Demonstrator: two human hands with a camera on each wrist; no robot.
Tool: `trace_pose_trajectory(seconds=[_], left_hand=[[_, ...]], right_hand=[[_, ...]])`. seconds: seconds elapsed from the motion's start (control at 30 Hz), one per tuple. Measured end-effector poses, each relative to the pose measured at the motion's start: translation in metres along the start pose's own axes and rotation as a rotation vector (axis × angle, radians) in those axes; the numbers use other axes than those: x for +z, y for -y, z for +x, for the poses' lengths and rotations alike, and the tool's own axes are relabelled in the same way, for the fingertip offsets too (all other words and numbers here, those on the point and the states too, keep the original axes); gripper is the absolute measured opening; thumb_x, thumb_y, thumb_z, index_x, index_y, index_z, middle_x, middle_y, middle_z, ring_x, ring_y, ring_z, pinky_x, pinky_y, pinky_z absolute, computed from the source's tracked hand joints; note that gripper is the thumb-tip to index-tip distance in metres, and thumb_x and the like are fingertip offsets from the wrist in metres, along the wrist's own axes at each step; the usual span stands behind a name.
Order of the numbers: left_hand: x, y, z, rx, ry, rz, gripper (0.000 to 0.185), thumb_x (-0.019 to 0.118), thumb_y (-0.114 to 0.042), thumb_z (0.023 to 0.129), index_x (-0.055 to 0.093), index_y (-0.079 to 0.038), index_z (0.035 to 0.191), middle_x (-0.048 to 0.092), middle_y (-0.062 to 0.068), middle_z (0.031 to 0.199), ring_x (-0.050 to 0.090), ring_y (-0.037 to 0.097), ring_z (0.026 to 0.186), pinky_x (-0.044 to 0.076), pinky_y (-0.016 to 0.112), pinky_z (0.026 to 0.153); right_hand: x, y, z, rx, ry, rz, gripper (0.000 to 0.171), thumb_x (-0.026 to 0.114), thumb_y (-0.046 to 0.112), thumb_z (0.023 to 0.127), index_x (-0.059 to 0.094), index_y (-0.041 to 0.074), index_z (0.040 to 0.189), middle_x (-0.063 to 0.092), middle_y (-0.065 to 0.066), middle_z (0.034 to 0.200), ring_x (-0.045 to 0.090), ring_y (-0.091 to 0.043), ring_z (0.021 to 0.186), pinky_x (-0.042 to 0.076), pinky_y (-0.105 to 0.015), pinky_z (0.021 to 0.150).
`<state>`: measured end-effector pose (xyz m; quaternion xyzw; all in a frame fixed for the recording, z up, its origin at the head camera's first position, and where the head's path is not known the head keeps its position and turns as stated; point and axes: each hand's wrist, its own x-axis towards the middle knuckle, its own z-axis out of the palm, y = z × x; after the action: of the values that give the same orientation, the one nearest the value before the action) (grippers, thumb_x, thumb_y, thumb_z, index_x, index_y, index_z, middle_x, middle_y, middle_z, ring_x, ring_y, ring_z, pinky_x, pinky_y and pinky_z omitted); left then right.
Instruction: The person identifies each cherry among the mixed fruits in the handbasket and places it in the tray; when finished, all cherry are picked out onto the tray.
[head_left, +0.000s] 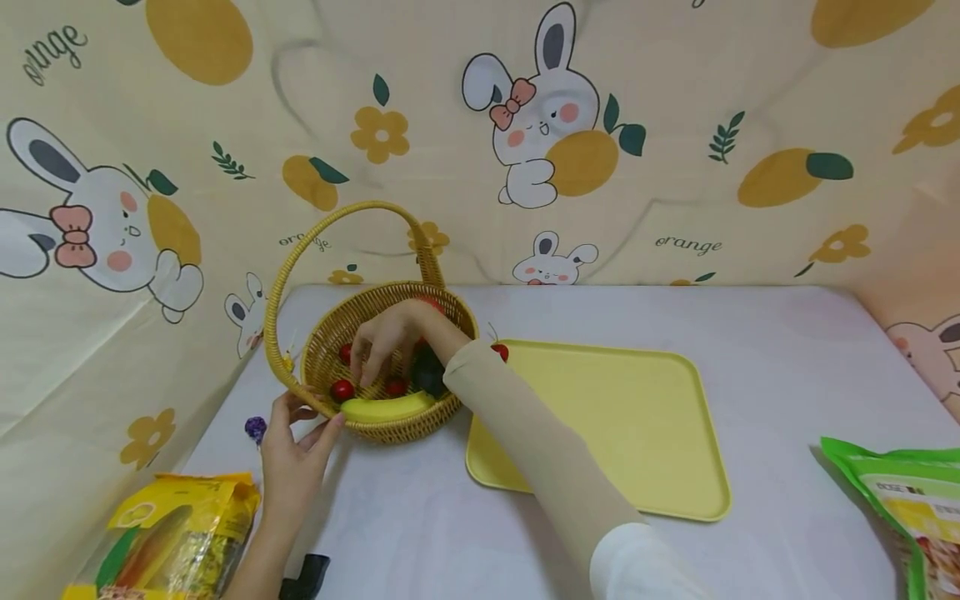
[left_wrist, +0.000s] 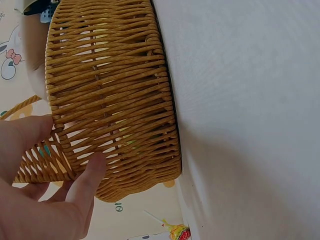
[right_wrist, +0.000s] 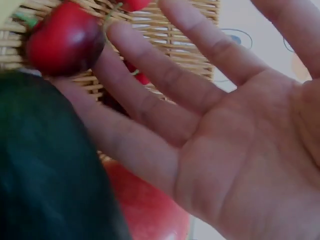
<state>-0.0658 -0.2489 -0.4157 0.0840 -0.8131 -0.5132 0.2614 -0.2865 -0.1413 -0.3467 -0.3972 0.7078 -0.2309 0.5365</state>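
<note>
A wicker basket (head_left: 401, 432) with a tall arched handle stands at the left of the table. My left hand (head_left: 296, 454) grips its near-left rim by the handle's base, thumb and fingers on either side of the weave. Down inside the basket is my right hand (head_left: 397, 333), its fingers spread in the right wrist view, fingertips close to a dark red cherry (right_wrist: 67, 40). Other cherries (head_left: 342, 390), a banana (head_left: 386, 408) along the near wall and a large dark green fruit (head_left: 429, 372) lie there too. A bigger red fruit (right_wrist: 145, 205) is partly hidden behind the hand.
Right of the basket lies a yellow tray (head_left: 622, 425), with a cherry (head_left: 500, 352) at its far-left corner. A yellow bag (head_left: 172, 533) sits front left, a green bag (head_left: 915, 500) at the right edge. Lollipops (head_left: 256, 428) and a black object (head_left: 306, 577) are nearby.
</note>
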Motion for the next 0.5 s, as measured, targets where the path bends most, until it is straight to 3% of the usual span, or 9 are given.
trace_pose_trajectory(seconds=[0.23, 0.5], left_hand=[[0.0013, -0.0003, 0.0001, -0.025, 0.000, 0.038, 0.053, 0.072, 0.003, 0.089, 0.045, 0.005, 0.134, 0.052, 0.018, 0.126, 0.048, 0.015, 0.107, 0.052, 0.008, 0.081], [0.0007, -0.0020, -0.0011, -0.038, 0.007, 0.050, 0.053, 0.072, 0.000, 0.090, 0.044, 0.003, 0.135, 0.052, 0.017, 0.127, 0.048, 0.016, 0.109, 0.051, 0.007, 0.081]], right_hand=[[0.0029, -0.0047, 0.0046, -0.046, 0.104, 0.066, 0.038, 0.070, 0.003, 0.092, 0.061, -0.002, 0.129, 0.062, -0.014, 0.120, 0.061, -0.023, 0.110, 0.055, -0.047, 0.097], [0.0017, -0.0065, 0.0055, -0.031, 0.129, 0.034, 0.042, 0.067, -0.004, 0.092, 0.058, -0.003, 0.133, 0.062, -0.016, 0.114, 0.063, -0.017, 0.095, 0.055, -0.036, 0.096]])
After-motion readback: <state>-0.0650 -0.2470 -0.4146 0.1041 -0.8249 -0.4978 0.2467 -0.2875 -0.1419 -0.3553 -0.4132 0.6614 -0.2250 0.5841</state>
